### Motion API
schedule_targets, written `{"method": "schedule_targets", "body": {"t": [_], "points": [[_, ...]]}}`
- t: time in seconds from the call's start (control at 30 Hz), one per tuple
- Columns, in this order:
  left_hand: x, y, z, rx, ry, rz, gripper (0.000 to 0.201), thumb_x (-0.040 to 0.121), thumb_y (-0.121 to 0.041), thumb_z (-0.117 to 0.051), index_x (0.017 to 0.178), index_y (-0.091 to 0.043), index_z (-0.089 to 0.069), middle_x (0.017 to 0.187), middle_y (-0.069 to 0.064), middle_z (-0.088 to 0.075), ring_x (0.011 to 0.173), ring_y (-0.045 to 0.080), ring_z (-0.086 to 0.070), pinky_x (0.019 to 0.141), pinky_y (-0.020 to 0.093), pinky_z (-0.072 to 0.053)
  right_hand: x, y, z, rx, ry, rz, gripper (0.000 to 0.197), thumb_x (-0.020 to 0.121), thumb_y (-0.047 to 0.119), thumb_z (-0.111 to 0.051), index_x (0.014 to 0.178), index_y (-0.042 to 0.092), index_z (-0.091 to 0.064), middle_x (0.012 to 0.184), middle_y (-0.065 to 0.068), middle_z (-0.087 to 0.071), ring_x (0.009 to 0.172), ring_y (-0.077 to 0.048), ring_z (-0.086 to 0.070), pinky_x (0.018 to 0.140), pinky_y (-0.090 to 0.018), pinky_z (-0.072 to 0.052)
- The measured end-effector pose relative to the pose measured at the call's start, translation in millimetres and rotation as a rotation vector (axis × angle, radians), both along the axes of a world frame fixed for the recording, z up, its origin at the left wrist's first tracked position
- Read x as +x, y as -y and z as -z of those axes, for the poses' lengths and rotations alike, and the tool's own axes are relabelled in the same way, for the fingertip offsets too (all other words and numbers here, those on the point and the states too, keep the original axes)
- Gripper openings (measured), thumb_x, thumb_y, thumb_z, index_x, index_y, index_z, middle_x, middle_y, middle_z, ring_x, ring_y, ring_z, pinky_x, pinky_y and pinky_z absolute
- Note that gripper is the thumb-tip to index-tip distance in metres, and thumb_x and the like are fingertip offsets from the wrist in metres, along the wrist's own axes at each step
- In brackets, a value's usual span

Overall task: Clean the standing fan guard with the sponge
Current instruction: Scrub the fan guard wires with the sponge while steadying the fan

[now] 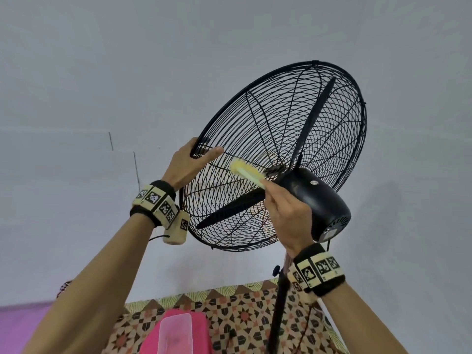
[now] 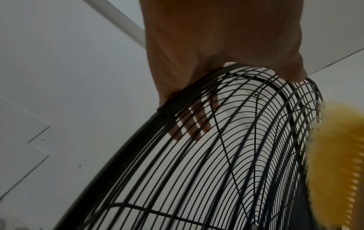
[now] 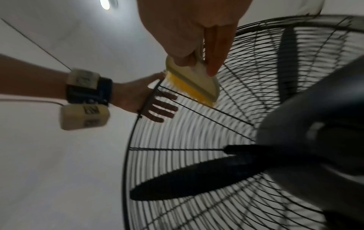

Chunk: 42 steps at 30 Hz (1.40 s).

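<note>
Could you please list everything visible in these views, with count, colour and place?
Fan guard: one, black wire, tilted, centre.
Fan blades: two visible, black, inside the guard.
Motor housing: one, black, behind the guard.
Fan pole: one, black, below the motor.
Brush-like sponge tool: one, yellow bristles with pale back, against the rear wires.
Patterned cloth: one, brown and cream, below.
Clear container: one, on a pink item, bottom centre.
Left hand: grips the guard's rim.
Right hand: holds the tool.
Wristbands: two, black with markers.
</note>
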State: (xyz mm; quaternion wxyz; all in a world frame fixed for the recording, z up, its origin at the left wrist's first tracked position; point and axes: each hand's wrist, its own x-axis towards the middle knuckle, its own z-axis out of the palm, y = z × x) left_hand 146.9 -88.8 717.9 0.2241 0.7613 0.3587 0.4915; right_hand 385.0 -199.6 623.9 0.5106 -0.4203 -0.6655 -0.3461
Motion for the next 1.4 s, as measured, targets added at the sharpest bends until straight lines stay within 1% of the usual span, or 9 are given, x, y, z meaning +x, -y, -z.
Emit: {"method": "schedule_targets", "body": {"t": [0.17, 0.3, 0.4, 0.57, 0.73, 0.93, 1.13, 1.3, 1.4], "points": [[1, -2, 4, -0.005, 0.045, -0.016, 0.084, 0.076, -0.086, -0.058, 0.134, -0.025, -0.060, 0.112, -0.013, -0.067, 0.103, 0.000, -0.062, 0.089, 0.026, -0.046, 4, 6, 14, -0.009, -0.081, 0.095, 0.028, 0.091, -0.002, -0.072, 0.118, 0.006, -0.075, 0.115, -0.008, -0.076, 0.102, -0.020, -0.074, 0.079, -0.036, -0.064], [2, 0, 7, 0.014, 0.064, -0.033, 0.076, 0.077, -0.084, -0.059, 0.129, -0.028, -0.061, 0.108, -0.012, -0.070, 0.101, 0.004, -0.067, 0.083, 0.020, -0.046, -32, 8, 9, -0.006, -0.017, 0.004, 0.030, 0.097, 0.004, -0.068, 0.127, 0.009, -0.072, 0.122, -0.007, -0.075, 0.108, -0.019, -0.073, 0.090, -0.028, -0.060], [1, 5, 10, 0.021, 0.074, -0.042, 0.075, 0.076, -0.085, -0.057, 0.128, -0.032, -0.059, 0.106, -0.012, -0.070, 0.098, 0.001, -0.066, 0.076, 0.011, -0.042, -28, 5, 12, -0.041, -0.052, 0.043, 0.031, 0.097, 0.004, -0.068, 0.127, 0.010, -0.072, 0.121, -0.007, -0.075, 0.106, -0.020, -0.073, 0.084, -0.030, -0.063], [1, 8, 14, 0.023, 0.082, -0.033, 0.063, 0.085, -0.075, -0.063, 0.130, -0.031, -0.058, 0.106, -0.014, -0.067, 0.097, -0.004, -0.061, 0.077, 0.011, -0.040, 8, 11, 27, -0.046, -0.188, 0.144, 0.030, 0.088, -0.005, -0.075, 0.117, 0.005, -0.076, 0.112, -0.009, -0.077, 0.095, -0.020, -0.075, 0.075, -0.036, -0.064], [4, 8, 13, 0.020, 0.084, -0.034, 0.063, 0.088, -0.073, -0.066, 0.131, -0.028, -0.059, 0.110, -0.012, -0.067, 0.098, -0.005, -0.061, 0.076, 0.011, -0.040, -19, 12, 19, 0.007, -0.118, 0.011, 0.027, 0.096, 0.002, -0.067, 0.122, 0.006, -0.075, 0.119, -0.007, -0.075, 0.112, -0.017, -0.070, 0.097, -0.027, -0.057], [1, 9, 15, 0.003, 0.101, -0.035, 0.060, 0.090, -0.067, -0.066, 0.134, -0.026, -0.060, 0.112, -0.010, -0.069, 0.102, -0.003, -0.062, 0.078, 0.012, -0.041, 13, -1, 32, -0.075, -0.254, 0.080, 0.028, 0.093, -0.004, -0.070, 0.119, 0.005, -0.075, 0.116, -0.006, -0.076, 0.103, -0.017, -0.072, 0.085, -0.035, -0.062], [3, 11, 14, -0.003, 0.105, -0.026, 0.060, 0.089, -0.066, -0.067, 0.133, -0.025, -0.060, 0.111, -0.009, -0.068, 0.100, -0.001, -0.063, 0.078, 0.013, -0.042, -3, 9, 31, -0.025, -0.179, -0.036, 0.025, 0.098, 0.002, -0.065, 0.122, 0.002, -0.074, 0.120, -0.009, -0.073, 0.112, -0.016, -0.069, 0.098, -0.024, -0.056], [1, 11, 16, -0.006, 0.111, -0.028, 0.062, 0.089, -0.068, -0.068, 0.133, -0.025, -0.060, 0.111, -0.010, -0.069, 0.102, 0.000, -0.063, 0.080, 0.016, -0.043, 15, 2, 34, -0.103, -0.287, 0.070, 0.028, 0.094, -0.002, -0.068, 0.120, 0.005, -0.075, 0.118, -0.006, -0.075, 0.103, -0.015, -0.070, 0.087, -0.034, -0.061], [1, 11, 17, -0.001, 0.115, -0.032, 0.061, 0.088, -0.070, -0.068, 0.130, -0.027, -0.061, 0.104, -0.011, -0.068, 0.089, -0.007, -0.062, 0.077, 0.015, -0.043, 10, 9, 33, -0.051, -0.325, 0.025, 0.028, 0.093, -0.005, -0.069, 0.118, 0.004, -0.076, 0.117, -0.007, -0.074, 0.103, -0.014, -0.069, 0.089, -0.028, -0.060]]}}
